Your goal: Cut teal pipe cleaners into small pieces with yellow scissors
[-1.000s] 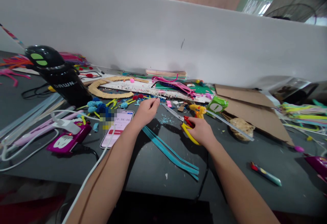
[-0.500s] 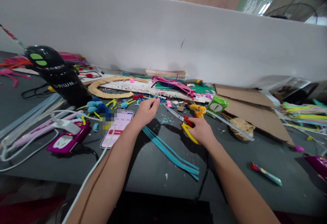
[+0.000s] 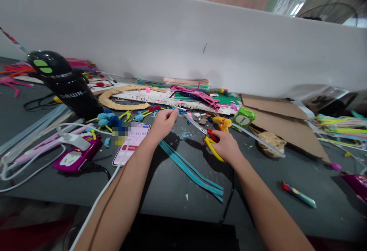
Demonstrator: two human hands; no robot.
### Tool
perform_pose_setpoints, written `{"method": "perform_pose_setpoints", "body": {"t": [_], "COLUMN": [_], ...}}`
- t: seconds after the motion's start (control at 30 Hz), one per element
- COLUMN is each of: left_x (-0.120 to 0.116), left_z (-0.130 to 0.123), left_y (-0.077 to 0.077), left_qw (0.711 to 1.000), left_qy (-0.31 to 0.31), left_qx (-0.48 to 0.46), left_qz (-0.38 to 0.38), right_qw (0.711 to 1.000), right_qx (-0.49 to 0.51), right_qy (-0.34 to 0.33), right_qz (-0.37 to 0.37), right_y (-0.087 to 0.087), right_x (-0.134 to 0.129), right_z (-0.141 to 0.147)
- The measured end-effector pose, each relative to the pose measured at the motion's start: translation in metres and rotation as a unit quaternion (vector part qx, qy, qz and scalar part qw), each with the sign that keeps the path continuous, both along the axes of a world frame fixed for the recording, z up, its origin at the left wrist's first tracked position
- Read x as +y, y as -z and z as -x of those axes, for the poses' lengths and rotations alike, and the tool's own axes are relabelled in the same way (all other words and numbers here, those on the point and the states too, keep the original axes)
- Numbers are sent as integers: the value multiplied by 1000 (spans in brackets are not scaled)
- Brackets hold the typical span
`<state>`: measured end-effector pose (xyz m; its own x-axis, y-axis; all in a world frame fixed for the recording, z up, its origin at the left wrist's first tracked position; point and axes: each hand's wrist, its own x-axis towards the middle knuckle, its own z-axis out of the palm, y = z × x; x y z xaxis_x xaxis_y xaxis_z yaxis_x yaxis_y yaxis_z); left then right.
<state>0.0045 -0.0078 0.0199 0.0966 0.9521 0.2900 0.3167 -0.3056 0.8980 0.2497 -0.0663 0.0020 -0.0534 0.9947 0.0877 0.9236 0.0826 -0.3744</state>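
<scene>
My right hand (image 3: 225, 144) is closed on the red and yellow handles of a pair of scissors (image 3: 203, 130), whose blades point up and left toward my other hand. My left hand (image 3: 165, 123) is closed, its fingertips pinched near the blade tips; whatever it grips is too small to make out. Small blue clippings (image 3: 185, 133) lie on the table under the blades. Flat blue strips (image 3: 190, 172) stretch across the table between my forearms.
A phone (image 3: 133, 144) lies left of my left wrist, near a purple power socket (image 3: 77, 155) and a black bottle (image 3: 74, 90). Behind the scissors are a yellow glue gun (image 3: 222, 123) and a green packet (image 3: 243, 117). Cardboard (image 3: 283, 128) and a cutter (image 3: 299, 195) are at right.
My left hand has shifted very slightly left and its fingers have moved a little. The scissors have tilted slightly; small bits have appeared near their tips.
</scene>
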Motion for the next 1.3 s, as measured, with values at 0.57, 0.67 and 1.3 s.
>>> {"method": "perform_pose_setpoints", "body": {"t": [0.57, 0.67, 1.3], "left_x": [2, 2, 0], "left_z": [-4, -6, -10], "left_y": [4, 6, 7], "left_qw": [998, 997, 994], "left_qy": [-17, -23, -15], "left_qx": [-53, -57, -85], "left_qz": [39, 37, 64], "right_qw": [1000, 1000, 1000], "right_qx": [12, 10, -1], "right_qy": [-16, -18, -9], "right_qz": [1, 5, 5], "right_y": [-1, 0, 2], "right_x": [-1, -1, 0], "right_z": [2, 2, 3]}}
